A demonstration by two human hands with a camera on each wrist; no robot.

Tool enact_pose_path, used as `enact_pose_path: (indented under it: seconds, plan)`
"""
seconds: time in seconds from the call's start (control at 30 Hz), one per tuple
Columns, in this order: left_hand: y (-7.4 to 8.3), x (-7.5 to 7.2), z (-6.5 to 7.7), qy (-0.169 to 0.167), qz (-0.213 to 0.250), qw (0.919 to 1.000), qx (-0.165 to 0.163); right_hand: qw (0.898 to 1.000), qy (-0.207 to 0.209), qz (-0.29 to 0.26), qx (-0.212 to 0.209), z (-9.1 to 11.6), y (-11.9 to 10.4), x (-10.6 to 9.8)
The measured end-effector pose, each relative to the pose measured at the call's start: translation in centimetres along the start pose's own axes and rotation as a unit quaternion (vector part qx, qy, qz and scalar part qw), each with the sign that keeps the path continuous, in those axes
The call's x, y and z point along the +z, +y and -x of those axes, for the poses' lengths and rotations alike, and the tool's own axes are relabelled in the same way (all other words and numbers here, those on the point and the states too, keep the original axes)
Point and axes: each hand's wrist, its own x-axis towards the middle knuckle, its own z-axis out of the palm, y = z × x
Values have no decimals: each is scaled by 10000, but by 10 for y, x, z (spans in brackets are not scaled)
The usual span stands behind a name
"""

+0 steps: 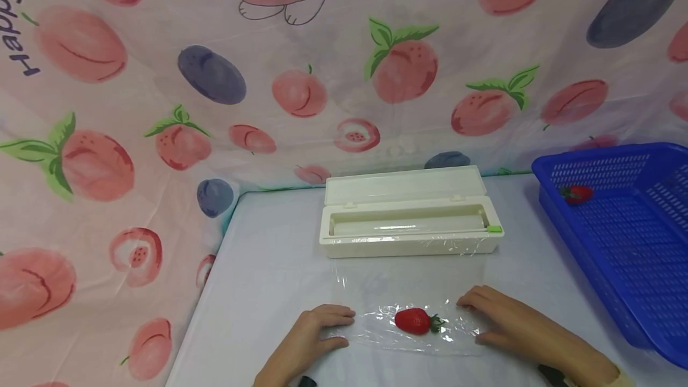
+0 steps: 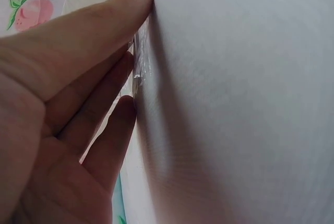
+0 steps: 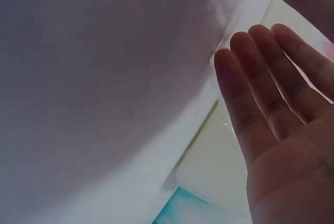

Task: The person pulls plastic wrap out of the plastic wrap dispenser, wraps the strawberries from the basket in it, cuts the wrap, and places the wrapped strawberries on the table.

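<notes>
A red strawberry (image 1: 412, 321) with green leaves lies on a sheet of clear plastic wrap (image 1: 387, 342) on the white table. The wrap runs back to a cream dispenser box (image 1: 411, 246), whose lid (image 1: 405, 186) stands raised behind it. At the wrap's left edge, my left hand (image 1: 312, 336) has its fingertips on the film, thumb apart from the fingers. My right hand (image 1: 510, 321) is at the wrap's right edge, with fingers extended and the thumb spread. In the right wrist view its fingers (image 3: 263, 85) are nearly straight. Neither hand touches the strawberry.
To the right stands a blue plastic basket (image 1: 588, 267) with another strawberry (image 1: 577, 194) in its far left corner. A green slider (image 1: 494, 229) sits at the dispenser's right end. Fruit-patterned cloth (image 1: 301, 34) hangs behind and to the left of the table.
</notes>
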Motion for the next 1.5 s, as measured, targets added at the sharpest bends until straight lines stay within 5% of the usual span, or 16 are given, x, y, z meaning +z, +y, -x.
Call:
enact_pose_path:
  seconds: [0.17, 0.3, 0.6, 0.87, 1.17, 1.37, 1.5]
  plan:
    - [0, 0, -1, -77, -25, 9999, -121, 9980, -483, -247, 333, 5, 8, -1]
    - [-1, -1, -1, -194, 85, 9995, -231, 9984, -457, -237, 217, 10, 16, 0]
    - [-10, -4, 1, -250, 239, 9987, 385, 9987, -359, -326, -145, 22, 30, 1]
    - [-13, -8, 0, -361, 364, 9977, 446, 9978, -245, -527, -331, 24, 32, -1]
    - [-14, -6, 1, -174, 403, 9980, 445, 9954, -744, -545, 265, 22, 25, -6]
    - [-14, -5, 0, -117, 209, 9971, 720, 9992, -267, -212, -204, 27, 24, -4]
    - [-13, -5, 0, -130, 142, 9973, 706, 9955, -767, -530, 180, 25, 21, -8]
